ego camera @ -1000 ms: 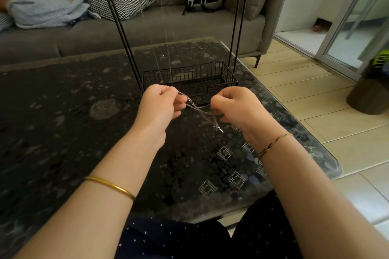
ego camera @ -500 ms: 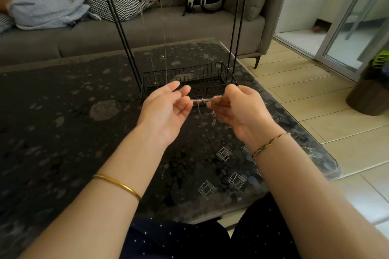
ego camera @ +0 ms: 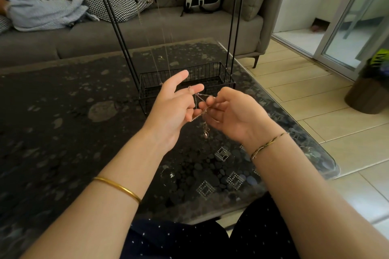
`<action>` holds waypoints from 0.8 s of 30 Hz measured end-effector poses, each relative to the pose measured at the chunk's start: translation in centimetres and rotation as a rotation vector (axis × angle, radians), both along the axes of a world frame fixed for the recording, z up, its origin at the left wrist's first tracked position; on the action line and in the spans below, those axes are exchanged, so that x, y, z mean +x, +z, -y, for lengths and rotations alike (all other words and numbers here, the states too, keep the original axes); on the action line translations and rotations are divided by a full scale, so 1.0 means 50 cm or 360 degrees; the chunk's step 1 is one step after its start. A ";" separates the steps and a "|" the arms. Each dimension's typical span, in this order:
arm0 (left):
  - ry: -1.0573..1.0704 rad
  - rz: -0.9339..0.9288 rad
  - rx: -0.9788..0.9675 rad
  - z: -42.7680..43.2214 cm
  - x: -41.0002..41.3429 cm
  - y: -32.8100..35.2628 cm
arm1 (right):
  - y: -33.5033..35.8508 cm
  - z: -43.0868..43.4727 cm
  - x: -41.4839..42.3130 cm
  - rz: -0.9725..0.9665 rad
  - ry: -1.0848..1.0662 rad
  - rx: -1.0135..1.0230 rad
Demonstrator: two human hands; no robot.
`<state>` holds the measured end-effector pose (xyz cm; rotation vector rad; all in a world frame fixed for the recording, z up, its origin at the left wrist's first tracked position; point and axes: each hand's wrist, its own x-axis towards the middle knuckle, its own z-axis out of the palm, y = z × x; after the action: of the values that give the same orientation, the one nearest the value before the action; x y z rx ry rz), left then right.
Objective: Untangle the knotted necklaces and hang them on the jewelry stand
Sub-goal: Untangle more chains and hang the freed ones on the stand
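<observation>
A thin silvery necklace chain (ego camera: 200, 99) is strung between my two hands above the dark table. My left hand (ego camera: 174, 103) has its fingers spread, with the chain looped over two of them. My right hand (ego camera: 229, 111) pinches the other end of the chain; a small pendant or clasp (ego camera: 205, 134) dangles below. Just behind my hands stands the black wire jewelry stand (ego camera: 126, 33) with a basket base (ego camera: 212, 71). Thin chains (ego camera: 166, 48) hang from its top bar.
The dark patterned glass table (ego camera: 63, 122) ends at a rounded corner on the right, over tiled floor (ego camera: 336, 122). A grey sofa (ego camera: 147, 29) with a checked cushion, a backpack and a bundle of cloth lies beyond. A dark pot (ego camera: 368, 94) stands at the right.
My left hand has gone from a closed fist to spread fingers with the chain looped over them. The chain, first hanging slack, now stretches into a taut web between both hands.
</observation>
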<state>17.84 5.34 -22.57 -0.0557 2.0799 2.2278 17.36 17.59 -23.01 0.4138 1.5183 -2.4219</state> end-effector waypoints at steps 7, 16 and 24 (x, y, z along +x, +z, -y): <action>0.0225 -0.0030 0.0154 0.012 -0.009 -0.004 | -0.003 -0.006 0.004 -0.0253 -0.0024 0.1026; 0.0226 0.0250 -0.0004 0.024 -0.009 -0.008 | 0.003 -0.002 0.000 -0.0293 -0.0223 0.0698; -0.0079 0.0078 -0.0891 0.010 0.001 -0.021 | 0.009 -0.010 -0.002 -0.0371 -0.0458 0.0188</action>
<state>17.90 4.86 -23.60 -0.0943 2.5677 1.5350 17.24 18.08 -22.53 0.4100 1.8169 -2.6863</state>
